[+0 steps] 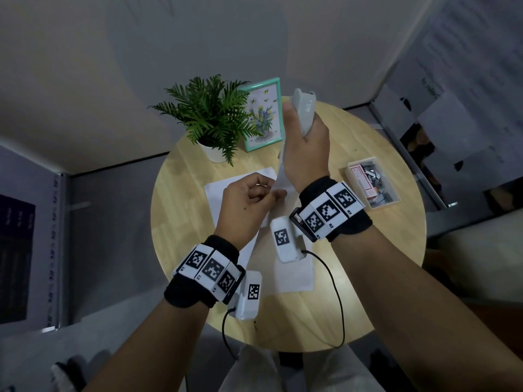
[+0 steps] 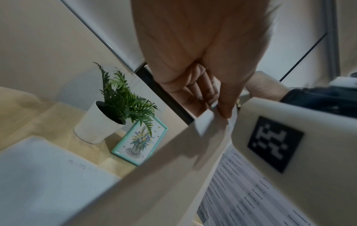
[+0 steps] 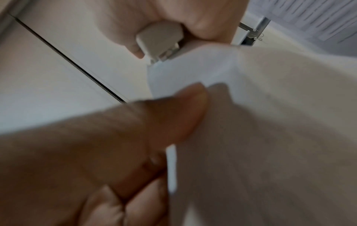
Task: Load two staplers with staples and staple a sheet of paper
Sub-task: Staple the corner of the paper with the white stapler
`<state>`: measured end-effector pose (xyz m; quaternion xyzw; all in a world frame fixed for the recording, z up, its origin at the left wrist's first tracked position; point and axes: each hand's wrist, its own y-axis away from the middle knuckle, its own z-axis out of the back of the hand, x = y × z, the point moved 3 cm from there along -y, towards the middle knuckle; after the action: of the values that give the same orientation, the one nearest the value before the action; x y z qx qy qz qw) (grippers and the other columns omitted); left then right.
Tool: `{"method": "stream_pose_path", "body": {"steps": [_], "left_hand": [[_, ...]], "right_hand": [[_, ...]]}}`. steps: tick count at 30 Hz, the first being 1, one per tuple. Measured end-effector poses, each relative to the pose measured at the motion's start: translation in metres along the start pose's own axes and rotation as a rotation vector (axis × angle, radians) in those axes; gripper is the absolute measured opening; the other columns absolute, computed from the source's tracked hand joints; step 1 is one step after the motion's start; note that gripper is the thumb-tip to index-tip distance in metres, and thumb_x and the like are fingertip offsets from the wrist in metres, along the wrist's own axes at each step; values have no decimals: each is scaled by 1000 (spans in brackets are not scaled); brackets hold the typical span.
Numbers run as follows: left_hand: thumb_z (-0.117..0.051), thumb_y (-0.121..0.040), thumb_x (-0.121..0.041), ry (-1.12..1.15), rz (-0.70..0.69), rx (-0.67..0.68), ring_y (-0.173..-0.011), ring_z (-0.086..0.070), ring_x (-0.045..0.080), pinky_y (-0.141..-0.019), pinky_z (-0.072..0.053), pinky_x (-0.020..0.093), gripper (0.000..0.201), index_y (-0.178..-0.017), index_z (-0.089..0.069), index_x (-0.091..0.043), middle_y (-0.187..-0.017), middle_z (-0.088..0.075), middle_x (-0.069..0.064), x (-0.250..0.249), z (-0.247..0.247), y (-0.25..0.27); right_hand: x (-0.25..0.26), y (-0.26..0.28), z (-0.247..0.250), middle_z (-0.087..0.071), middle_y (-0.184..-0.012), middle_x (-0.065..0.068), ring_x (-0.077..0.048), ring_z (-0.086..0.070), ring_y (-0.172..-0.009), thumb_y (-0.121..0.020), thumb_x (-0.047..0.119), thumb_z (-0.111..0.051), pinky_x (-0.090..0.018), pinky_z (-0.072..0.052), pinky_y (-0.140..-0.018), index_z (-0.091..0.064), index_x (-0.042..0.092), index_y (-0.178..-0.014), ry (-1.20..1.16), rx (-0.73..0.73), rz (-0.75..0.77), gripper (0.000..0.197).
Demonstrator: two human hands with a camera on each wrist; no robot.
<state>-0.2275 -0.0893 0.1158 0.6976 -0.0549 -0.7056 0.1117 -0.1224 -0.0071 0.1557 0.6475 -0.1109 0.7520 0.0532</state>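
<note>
My right hand (image 1: 304, 142) is raised above the round table (image 1: 181, 222) and grips a light grey stapler (image 1: 305, 111), nose pointing up. In the right wrist view the stapler's end (image 3: 160, 41) sits on the top edge of a white sheet of paper (image 3: 260, 94). My left hand (image 1: 268, 193) pinches that sheet lower down between thumb (image 2: 225, 107) and curled fingers, holding it up off the table. More white sheets (image 1: 223, 190) lie flat under my left hand. I see no second stapler in any view.
A clear tray of staples (image 1: 370, 183) with a pink box sits at the table's right. At the back stand a potted fern (image 1: 210, 120) and a teal picture frame (image 1: 264, 114). Another sheet (image 1: 294, 278) lies near the front edge. Grey walls surround the table.
</note>
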Motion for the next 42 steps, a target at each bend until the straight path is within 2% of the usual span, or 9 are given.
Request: {"method": "stream_pose_path", "body": {"steps": [9, 13, 15, 20, 24, 26, 30, 38, 42], "left_hand": [[-73, -82, -5, -30, 15, -14, -56, -63, 6, -61, -49, 15, 14, -75, -64, -13, -58, -69, -1, 0, 9, -4], [-75, -81, -10, -42, 16, -14, -63, -49, 20, -68, -43, 26, 14, -79, -62, -6, -66, -57, 34, -2, 18, -2], [-75, -81, -10, -26, 11, -14, -67, -51, 22, -68, -46, 28, 12, -81, -63, -5, -71, -58, 35, -4, 22, 0], [-74, -81, -7, -9, -9, -36, -64, -66, 14, -65, -53, 24, 12, -86, -65, -2, -81, -72, 27, -11, 30, 4], [-74, -81, -8, -22, -44, -41, -62, -64, 10, -64, -51, 19, 11, -83, -64, -5, -74, -71, 19, -16, 29, 7], [-74, -82, -8, -38, -58, -37, -66, -66, 14, -65, -52, 21, 10, -84, -65, -4, -77, -73, 21, -18, 27, 9], [-72, -83, -8, -83, -97, -38, -69, -68, 15, -69, -54, 26, 6, -85, -67, -5, -74, -73, 11, -23, 27, 13], [-69, -85, -7, -246, -414, -186, -67, -63, 1, -61, -50, 16, 9, -82, -66, -15, -72, -67, -18, -43, 27, 23], [-66, -82, 5, -380, -610, -305, -73, -63, 6, -63, -51, 20, 10, -81, -69, -4, -76, -67, -5, -47, 30, 27]], "right_hand": [[1, 0, 2, -57, -73, 9, -13, -58, -67, -89, 38, -58, -38, -54, -66, -56, 21, -92, -174, 108, -80, 18], [18, -8, 23, -60, -78, -6, -20, -62, -65, -93, 26, -56, -31, -55, -58, -49, 15, -104, -350, 25, -122, 17], [25, -14, 40, -62, -75, -6, -21, -63, -63, -88, 18, -64, -32, -55, -59, -50, 15, -100, -355, -64, -144, 18], [28, -8, 62, -72, -86, -11, -15, -63, -58, -68, 12, -74, -29, -50, -51, -57, -1, -99, -60, 166, -111, 37], [25, 14, 51, -74, -86, 3, -5, -68, -73, -73, 2, -74, -19, -49, -58, -55, 23, -100, 134, 386, -21, 39], [23, 20, 43, -70, -81, 10, 3, -64, -73, -73, 5, -75, -16, -47, -63, -54, 18, -98, 220, 414, 30, 35], [21, 26, 32, -65, -81, -5, -20, -63, -76, -73, 19, -77, -39, -54, -64, -49, 8, -94, 291, 401, 81, 37], [35, 38, 34, -67, -83, -23, -35, -64, -78, -73, -2, -76, -39, -53, -69, -54, 10, -86, 2, 389, 119, 28], [34, 37, 38, -75, -81, -8, -18, -70, -77, -76, -6, -71, -32, -54, -69, -57, -2, -91, -94, 360, 66, 22]]}}
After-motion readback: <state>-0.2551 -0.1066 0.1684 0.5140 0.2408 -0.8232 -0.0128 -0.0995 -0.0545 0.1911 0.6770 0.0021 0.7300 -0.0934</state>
